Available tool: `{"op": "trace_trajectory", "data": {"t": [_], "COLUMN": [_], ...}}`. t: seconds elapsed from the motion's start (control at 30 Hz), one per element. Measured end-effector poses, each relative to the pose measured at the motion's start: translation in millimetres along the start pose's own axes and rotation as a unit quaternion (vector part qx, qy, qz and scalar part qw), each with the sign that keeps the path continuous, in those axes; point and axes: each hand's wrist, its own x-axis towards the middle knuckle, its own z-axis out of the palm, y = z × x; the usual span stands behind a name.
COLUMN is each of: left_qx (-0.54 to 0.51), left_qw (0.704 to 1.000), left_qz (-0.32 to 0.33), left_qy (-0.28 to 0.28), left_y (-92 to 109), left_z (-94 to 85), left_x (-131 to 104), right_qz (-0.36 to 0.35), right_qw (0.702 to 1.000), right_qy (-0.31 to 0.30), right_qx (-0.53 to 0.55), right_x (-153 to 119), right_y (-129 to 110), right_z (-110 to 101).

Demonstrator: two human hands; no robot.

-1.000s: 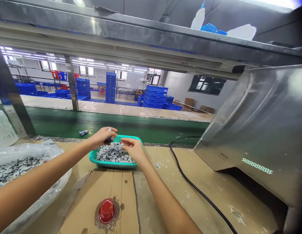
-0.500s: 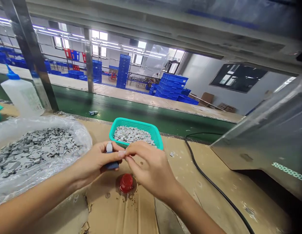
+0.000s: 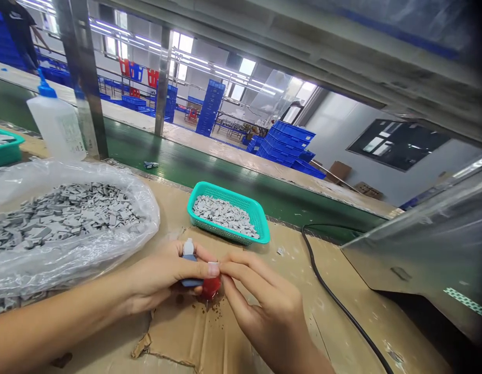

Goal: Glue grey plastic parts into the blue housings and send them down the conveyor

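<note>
My left hand is closed around a dark blue plastic part with a light grey piece standing at its upper end. My right hand is pinched, its fingertips meeting my left thumb. A small pale edge shows between them, too covered to make out. Right behind and below the fingers sits a wet red cup-like object, partly hidden by my left hand. Past the hands, a green plastic basket holds many small grey plastic pieces.
On the left lies a clear plastic bag full of grey pieces. Behind it stands a white squeeze bottle with a blue tip. A black cable runs down the right side. Beyond is a green conveyor belt; a person is far left.
The view has tilted and shifted, so the basket and bag appear further right. Both hands are lower relative to the basket and now partly cover the red object. My fingertips remain together.
</note>
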Motion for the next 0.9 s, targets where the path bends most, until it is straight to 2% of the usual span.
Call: {"op": "trace_trajectory", "data": {"t": [0.13,0.27,0.37,0.43,0.6,0.73,0.9], "left_qx": [-0.017,-0.054,-0.032,-0.011,-0.040,-0.063,-0.024], "left_qw": [0.999,0.996,0.996,0.997,0.999,0.998,0.999], "left_qz": [-0.028,-0.007,0.010,0.011,-0.010,-0.020,0.026], "left_qy": [0.017,0.066,0.085,0.076,-0.002,0.002,-0.008], "left_y": [-3.3,-3.5,-0.6,1.2,2.4,0.5,-2.2], "left_z": [-4.1,-15.8,-24.2,-27.9,-30.6,-31.0,-32.9], "left_x": [-6.5,-10.9,-12.3,-12.8,-11.9,-8.1,-4.9], "right_qz": [0.003,0.085,0.134,0.141,0.127,0.123,0.118], "right_qw": [1.000,0.995,0.989,0.987,0.990,0.990,0.991], "right_qy": [0.001,-0.020,-0.052,-0.062,-0.058,-0.063,-0.055], "right_qx": [0.021,0.041,0.044,0.044,0.030,0.035,0.030], "right_x": [-4.6,-14.9,-21.7,-24.2,-24.7,-24.3,-25.7], "right_y": [1.3,13.3,23.5,27.4,28.3,27.0,26.6], "right_z": [2.1,3.6,5.4,6.3,6.5,7.3,8.5]}}
